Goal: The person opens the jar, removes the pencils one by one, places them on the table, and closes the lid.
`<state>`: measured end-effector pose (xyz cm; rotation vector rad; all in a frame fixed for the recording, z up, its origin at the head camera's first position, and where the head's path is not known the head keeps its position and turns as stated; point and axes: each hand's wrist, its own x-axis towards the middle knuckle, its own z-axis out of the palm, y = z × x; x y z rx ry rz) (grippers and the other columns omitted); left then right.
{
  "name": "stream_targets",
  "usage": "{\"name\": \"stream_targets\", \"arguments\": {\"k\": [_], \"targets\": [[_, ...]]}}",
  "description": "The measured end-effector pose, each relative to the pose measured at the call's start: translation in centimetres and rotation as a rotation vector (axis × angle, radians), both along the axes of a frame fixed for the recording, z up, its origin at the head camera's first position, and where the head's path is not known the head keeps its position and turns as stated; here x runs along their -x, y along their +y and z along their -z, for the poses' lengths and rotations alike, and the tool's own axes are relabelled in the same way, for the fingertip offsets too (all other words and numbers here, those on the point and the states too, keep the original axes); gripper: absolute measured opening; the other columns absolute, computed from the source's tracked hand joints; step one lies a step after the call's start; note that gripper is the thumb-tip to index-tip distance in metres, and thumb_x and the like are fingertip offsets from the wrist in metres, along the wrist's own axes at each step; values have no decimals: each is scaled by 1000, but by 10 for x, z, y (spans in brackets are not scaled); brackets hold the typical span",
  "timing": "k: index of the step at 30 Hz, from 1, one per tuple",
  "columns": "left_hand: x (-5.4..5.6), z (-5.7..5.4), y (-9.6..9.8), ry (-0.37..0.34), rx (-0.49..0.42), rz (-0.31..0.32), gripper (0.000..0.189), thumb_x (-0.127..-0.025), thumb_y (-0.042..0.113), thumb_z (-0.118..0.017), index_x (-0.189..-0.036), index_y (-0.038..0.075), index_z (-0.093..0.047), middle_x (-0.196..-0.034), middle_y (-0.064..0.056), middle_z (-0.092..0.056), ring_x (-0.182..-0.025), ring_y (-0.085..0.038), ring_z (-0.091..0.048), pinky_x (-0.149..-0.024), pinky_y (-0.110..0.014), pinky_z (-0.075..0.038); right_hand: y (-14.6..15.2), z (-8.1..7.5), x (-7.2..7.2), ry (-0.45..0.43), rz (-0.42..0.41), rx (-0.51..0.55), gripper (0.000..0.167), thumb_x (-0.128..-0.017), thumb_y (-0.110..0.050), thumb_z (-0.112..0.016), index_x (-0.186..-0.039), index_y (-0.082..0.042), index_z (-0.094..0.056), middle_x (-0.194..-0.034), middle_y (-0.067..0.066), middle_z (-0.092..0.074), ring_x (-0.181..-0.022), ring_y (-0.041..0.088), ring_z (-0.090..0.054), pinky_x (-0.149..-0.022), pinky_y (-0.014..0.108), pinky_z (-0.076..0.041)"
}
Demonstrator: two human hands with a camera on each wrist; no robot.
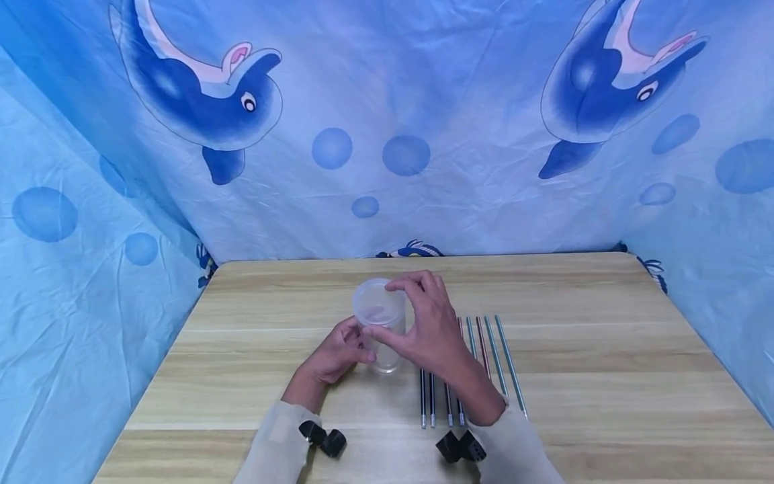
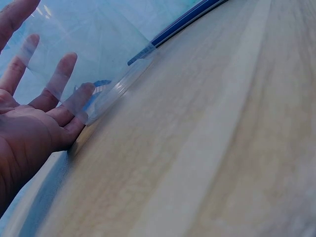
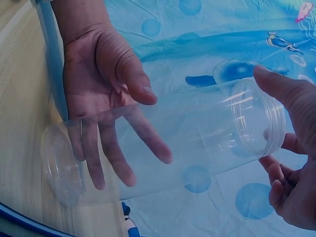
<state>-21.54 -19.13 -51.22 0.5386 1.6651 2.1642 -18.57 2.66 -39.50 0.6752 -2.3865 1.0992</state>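
A tall clear plastic jar (image 1: 388,356) stands upright on the wooden table in front of me. My left hand (image 1: 338,352) holds its side low down; in the right wrist view the thumb lies on the near side and the fingers show through the wall of the jar (image 3: 197,138). At the top, my right hand (image 1: 428,329) grips the wide round rim, thumb on one side and fingers on the other. Whether a separate lid sits there is hard to tell. Several pencils (image 1: 510,359) lie side by side beneath and beside my right forearm, which hides part of them.
The light wooden table (image 1: 242,376) reaches out on both sides of the jar. Blue cloth with dolphins (image 1: 375,81) hangs behind the table and along its left and right sides. Small black devices (image 1: 323,439) are worn on both wrists.
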Motion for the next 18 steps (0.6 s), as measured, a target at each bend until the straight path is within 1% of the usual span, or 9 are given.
{"name": "stream_targets", "arguments": {"k": [6,10,15,18], "targets": [[0,-1,0,-5,-1,2,83,-73,4,-83,-147,7,-46,-155,-10,-41,-143,-23,-34,-120,-49,-15,0,1,1,12,13,-14,67,-64,-50,-90,-115,-14,-65,-120,5,-55,-111,25,-47,-82,41,-48],[1,-1,0,2,-12,10,83,-73,3,-82,-147,6,-46,-154,-10,-41,-143,-23,-35,-120,-48,-17,0,1,2,22,24,-14,68,-63,-50,-91,-114,-14,-65,-118,5,-55,-109,24,-48,-81,40,-49],[2,1,0,20,-14,12,80,-74,2,-81,-146,6,-48,-151,-8,-45,-142,-21,-36,-119,-38,-23,-3,2,2,51,51,-1,69,-61,-54,-90,-112,-15,-65,-114,4,-53,-102,22,-47,-76,36,-47],[2,2,0,27,-21,15,80,-74,2,-81,-145,6,-48,-149,-9,-47,-140,-22,-39,-116,-33,-28,-3,3,1,66,60,-1,70,-60,-56,-90,-111,-15,-64,-114,6,-50,-104,23,-46,-77,37,-47]]}}
